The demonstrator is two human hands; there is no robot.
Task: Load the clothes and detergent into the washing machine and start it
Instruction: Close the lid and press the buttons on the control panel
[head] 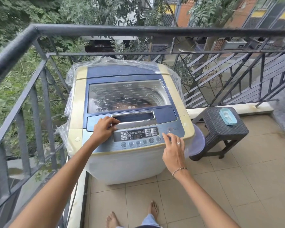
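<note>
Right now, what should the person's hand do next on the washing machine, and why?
Probably press the start button with the right hand. The lid is down, the display is lit, and the right index fingertip sits beside the round buttons at the panel's right end. Which button is start is too small to read.

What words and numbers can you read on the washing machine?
"LG": on the lid of the washing machine, near the lid's front edge.
"18", I think: red digits on the control panel display, blurry.
Small print at the top of the lid: too blurred to read.
Button labels on the control panel: too small to read.
Round mark at the panel's right end: too blurred to read.
</note>
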